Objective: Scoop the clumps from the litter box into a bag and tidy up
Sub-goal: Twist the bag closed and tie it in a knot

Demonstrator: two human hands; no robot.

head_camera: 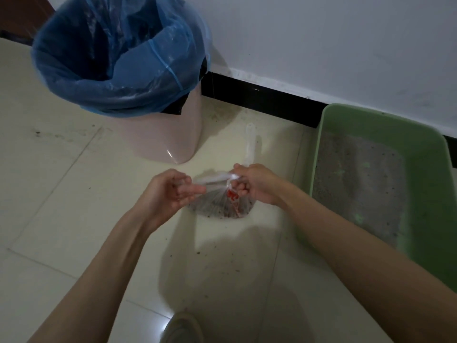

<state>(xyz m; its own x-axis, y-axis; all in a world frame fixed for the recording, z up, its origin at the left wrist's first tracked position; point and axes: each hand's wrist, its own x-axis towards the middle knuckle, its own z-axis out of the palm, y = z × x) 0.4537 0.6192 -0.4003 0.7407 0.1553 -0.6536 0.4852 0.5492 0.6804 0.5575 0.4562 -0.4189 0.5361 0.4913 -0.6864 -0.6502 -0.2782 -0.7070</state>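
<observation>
I have both hands, left hand (170,191) and right hand (252,184), pinching the bag (217,206) neck; soft, sagging, slippery film, so I'd grip its twisted top at twelve o'clock.

Glossy cream floor tiles (61,194), white wall (321,33), black skirting (259,97)

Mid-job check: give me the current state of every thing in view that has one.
Small clear plastic bag: filled with litter, neck twisted between both hands.
Left hand: pinching bag's neck.
Right hand: gripping bag's neck.
Green plastic litter box: open, holds grey litter.
Pink bin with blue liner: open.
</observation>
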